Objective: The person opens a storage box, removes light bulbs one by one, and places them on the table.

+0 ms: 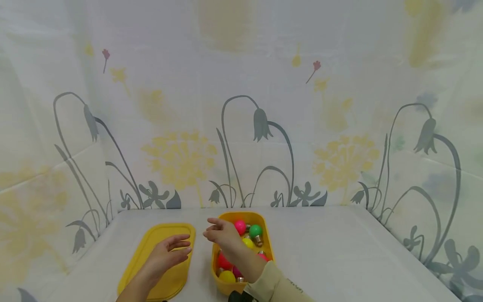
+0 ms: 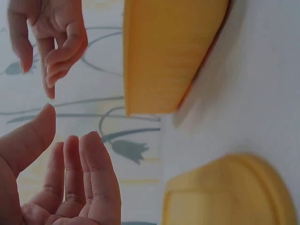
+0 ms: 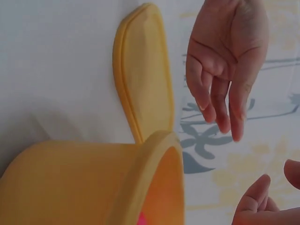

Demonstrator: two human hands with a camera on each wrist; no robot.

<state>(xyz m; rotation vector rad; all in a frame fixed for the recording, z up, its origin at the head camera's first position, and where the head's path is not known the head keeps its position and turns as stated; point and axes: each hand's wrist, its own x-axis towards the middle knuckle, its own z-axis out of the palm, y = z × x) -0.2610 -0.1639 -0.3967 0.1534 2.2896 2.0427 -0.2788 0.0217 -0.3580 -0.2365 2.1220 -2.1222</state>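
My left hand (image 1: 166, 256) hovers over a flat yellow lid (image 1: 158, 243), its fingers loosely bent and nothing in them. My right hand (image 1: 223, 237) hangs over the left rim of a yellow plastic box (image 1: 268, 247), also holding nothing. Inside that box lie several small coloured light bulbs with metal screw bases, among them a pink bulb (image 1: 240, 227), a green bulb (image 1: 255, 230) and a yellow bulb (image 1: 227, 277). My right forearm hides part of them. In the left wrist view both hands face each other, apart, beside the box wall (image 2: 164, 56).
A white cloth (image 1: 324, 251) covers the table under the box and lid. Behind stands a pale curtain (image 1: 181, 105) printed with grey and yellow flowers. The lid lies flat to the left of the box, with a narrow gap between them.
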